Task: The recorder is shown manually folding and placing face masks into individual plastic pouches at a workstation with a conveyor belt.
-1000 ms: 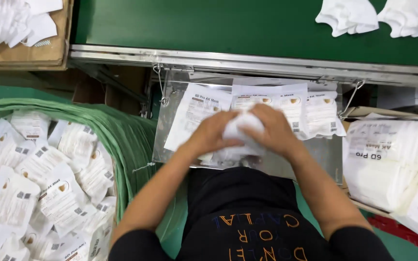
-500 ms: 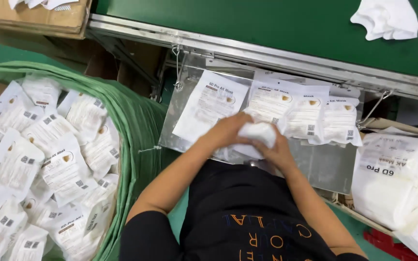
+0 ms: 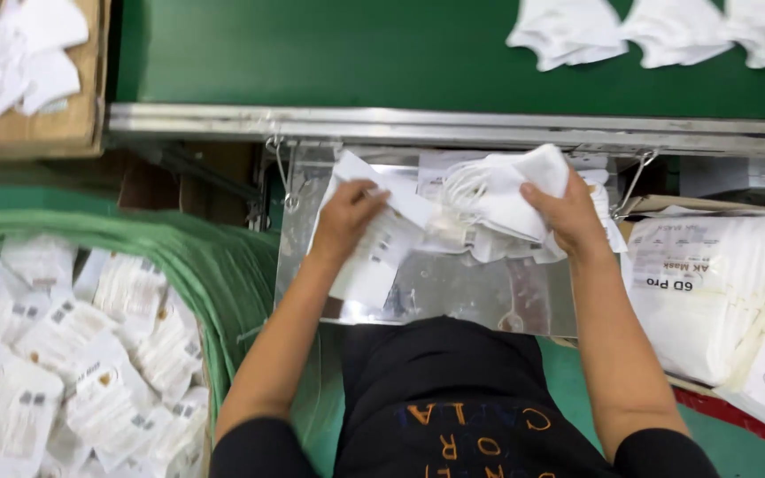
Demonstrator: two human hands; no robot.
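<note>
My right hand point(image 3: 568, 217) grips a folded white face mask point(image 3: 511, 190) with ear loops, held above a shiny metal tray point(image 3: 453, 296). My left hand point(image 3: 347, 217) pinches a flat white printed pouch point(image 3: 378, 239) by its upper edge, lifted off the pile of similar pouches on the tray. The mask sits just right of the pouch opening, touching it.
A green conveyor belt point(image 3: 338, 53) runs across the top with three white masks point(image 3: 657, 31) on it. A green sack point(image 3: 197, 265) of filled pouches point(image 3: 73, 354) lies at the left. Boxes of empty pouches point(image 3: 710, 292) stand at the right; a cardboard box of masks point(image 3: 19, 62) sits top left.
My hands have parted: the left one lifted a pouch to the left, while the right one carried the mask up and to the right.
</note>
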